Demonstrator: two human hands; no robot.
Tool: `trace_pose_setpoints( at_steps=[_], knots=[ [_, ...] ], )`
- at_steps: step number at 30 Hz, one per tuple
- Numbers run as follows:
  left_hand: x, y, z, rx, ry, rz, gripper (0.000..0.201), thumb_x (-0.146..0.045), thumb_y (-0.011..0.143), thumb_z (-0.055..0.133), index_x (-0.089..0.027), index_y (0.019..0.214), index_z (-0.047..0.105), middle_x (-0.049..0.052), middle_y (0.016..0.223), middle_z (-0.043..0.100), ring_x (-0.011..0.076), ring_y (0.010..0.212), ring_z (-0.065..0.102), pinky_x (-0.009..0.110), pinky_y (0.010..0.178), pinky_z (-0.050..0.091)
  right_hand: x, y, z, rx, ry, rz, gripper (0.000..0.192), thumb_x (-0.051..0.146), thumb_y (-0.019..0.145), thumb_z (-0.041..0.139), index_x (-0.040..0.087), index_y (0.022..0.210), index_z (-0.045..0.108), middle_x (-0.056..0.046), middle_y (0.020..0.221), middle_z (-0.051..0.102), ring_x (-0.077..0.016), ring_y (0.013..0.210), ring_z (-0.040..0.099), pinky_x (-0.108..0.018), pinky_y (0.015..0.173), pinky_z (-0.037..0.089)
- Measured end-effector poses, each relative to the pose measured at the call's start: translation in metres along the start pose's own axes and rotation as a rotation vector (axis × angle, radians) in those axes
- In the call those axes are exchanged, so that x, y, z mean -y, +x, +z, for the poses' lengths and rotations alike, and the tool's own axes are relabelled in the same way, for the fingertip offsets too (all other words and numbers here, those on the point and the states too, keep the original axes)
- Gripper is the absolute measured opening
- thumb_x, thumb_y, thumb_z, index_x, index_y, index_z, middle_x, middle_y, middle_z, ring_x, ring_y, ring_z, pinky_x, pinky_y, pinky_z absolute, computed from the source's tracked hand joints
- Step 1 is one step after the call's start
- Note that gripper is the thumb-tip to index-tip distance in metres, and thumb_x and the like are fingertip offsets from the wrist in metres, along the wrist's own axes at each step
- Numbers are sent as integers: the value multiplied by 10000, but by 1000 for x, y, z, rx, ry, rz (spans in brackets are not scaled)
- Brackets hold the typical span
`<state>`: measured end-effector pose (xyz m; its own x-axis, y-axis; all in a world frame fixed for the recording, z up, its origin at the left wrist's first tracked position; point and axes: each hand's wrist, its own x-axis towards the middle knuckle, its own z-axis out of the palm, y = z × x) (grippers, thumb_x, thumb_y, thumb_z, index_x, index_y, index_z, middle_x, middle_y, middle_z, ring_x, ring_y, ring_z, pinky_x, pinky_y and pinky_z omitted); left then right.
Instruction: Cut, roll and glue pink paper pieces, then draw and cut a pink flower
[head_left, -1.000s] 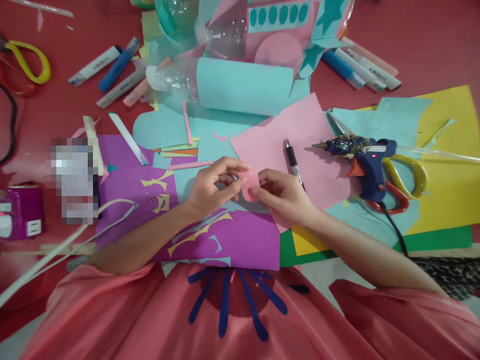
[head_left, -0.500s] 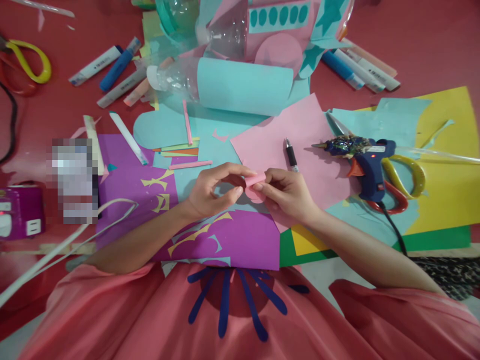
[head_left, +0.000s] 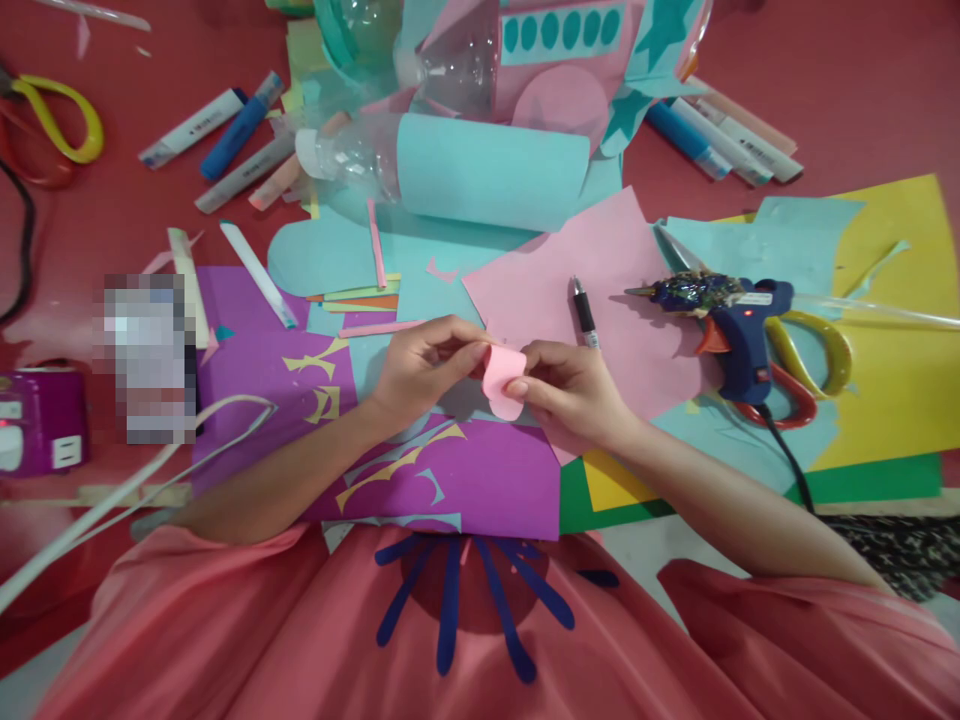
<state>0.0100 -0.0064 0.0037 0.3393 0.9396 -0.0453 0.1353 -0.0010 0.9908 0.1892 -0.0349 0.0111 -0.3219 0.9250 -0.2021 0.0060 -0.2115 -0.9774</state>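
Both my hands pinch a small pink paper cutout (head_left: 501, 382) with a rounded lower edge, held just above the sheets in the middle of the table. My left hand (head_left: 424, 365) grips its upper left edge with thumb and fingertips. My right hand (head_left: 568, 392) holds its right side between thumb and forefinger. Under the hands lie a purple sheet (head_left: 480, 475) with cut-out shapes and a large pink sheet (head_left: 600, 270). A black pen (head_left: 585, 315) lies on the pink sheet just beyond my right hand.
A blue glue gun (head_left: 731, 320) rests right of the pen, over yellow-and-red scissors (head_left: 814, 365). A plastic bottle wrapped in light blue paper (head_left: 465, 170) lies behind. Markers (head_left: 217, 135) lie at far left and markers (head_left: 720, 135) at far right. A purple power strip (head_left: 41, 420) sits left.
The pink cutout has been turned between my fingers, from edge-on half a second ago to facing up now. My left fingers have closed onto its top edge.
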Motion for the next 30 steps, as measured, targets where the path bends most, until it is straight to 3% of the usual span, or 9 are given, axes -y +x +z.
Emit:
trace_pose_setpoints(
  at_steps=[7, 12, 15, 20, 25, 30],
  knots=[
    [0, 1, 1, -60, -56, -52, 101, -269, 747, 660, -179, 722, 624, -19, 678, 670, 92, 611, 634, 203, 589, 540, -3, -3, 0, -79, 29, -42, 346, 464, 779, 743, 209, 751, 511, 67, 621, 500, -44, 447, 399, -195, 396, 305],
    [2, -1, 2, 27, -44, -50, 162, -324, 772, 694, -173, 747, 639, 4, 726, 696, 100, 663, 653, 207, 642, 540, -7, -1, 0, -151, -46, -99, 212, 331, 812, 707, 216, 916, 562, 15, 815, 619, -76, 588, 568, -198, 470, 426],
    [3, -2, 3, 52, -52, -38, 208, -360, 775, 727, -169, 750, 648, 4, 718, 691, 93, 651, 643, 195, 630, 525, -8, -1, 1, -141, -98, -100, 117, 297, 848, 655, 201, 848, 587, 34, 713, 609, -58, 496, 527, -194, 440, 399],
    [3, -1, 4, 46, -60, -46, 295, -431, 766, 742, -175, 729, 600, -11, 682, 653, 95, 627, 614, 208, 620, 511, -7, -2, 2, -159, -38, -82, 160, 267, 822, 663, 206, 746, 536, 86, 526, 500, -52, 389, 461, -180, 381, 344],
    [-2, 0, 4, 43, -36, -107, 361, -463, 728, 763, -188, 710, 531, -35, 662, 612, 87, 607, 594, 210, 628, 518, -6, -1, 1, -163, -7, -69, 202, 326, 828, 669, 206, 728, 540, 61, 571, 532, -55, 407, 460, -192, 363, 337],
    [-3, 0, 4, 47, -15, -79, 371, -473, 745, 744, -190, 712, 506, -49, 642, 582, 71, 587, 574, 190, 593, 494, -4, -1, 0, -162, -13, -45, 287, 420, 847, 662, 200, 706, 543, 56, 551, 533, -54, 406, 451, -195, 356, 311]
  ],
)
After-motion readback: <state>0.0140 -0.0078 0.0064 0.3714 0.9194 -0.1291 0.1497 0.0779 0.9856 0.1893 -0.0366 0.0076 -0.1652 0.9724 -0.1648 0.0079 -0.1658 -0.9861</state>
